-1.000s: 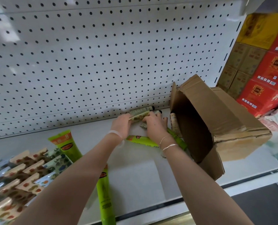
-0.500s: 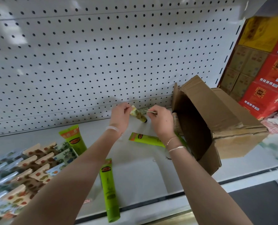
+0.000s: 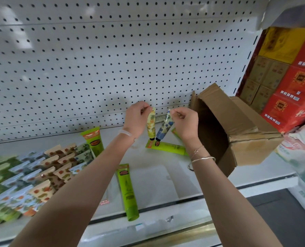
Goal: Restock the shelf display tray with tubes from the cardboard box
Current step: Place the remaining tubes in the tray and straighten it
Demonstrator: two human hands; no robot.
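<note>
I hold two small tubes up in the air over the shelf (image 3: 157, 177), just left of the cardboard box (image 3: 246, 125). My left hand (image 3: 136, 120) pinches the flat crimped end of the yellow pineapple-print tube (image 3: 151, 125), and my right hand (image 3: 184, 122) pinches the same end of the blue flower-print tube (image 3: 165, 129). Both hang cap down, side by side, and neither is in the display tray (image 3: 94, 155) yet. That tray sits well off to my left, already packed with rows of small printed tubes (image 3: 41, 172), so I judge the restocking well under way but not done. These two have to go in. Larger green tubes also lie loose on the shelf: one under my hands (image 3: 167, 148), one at the front edge (image 3: 127, 191), and one propped by the tray (image 3: 93, 139). The box lies on its side with its mouth toward me, and its inside is too dark for me to tell what is left. Behind it all is the white pegboard (image 3: 112, 59), with red and yellow cartons (image 3: 290, 82) stacked at the right.
</note>
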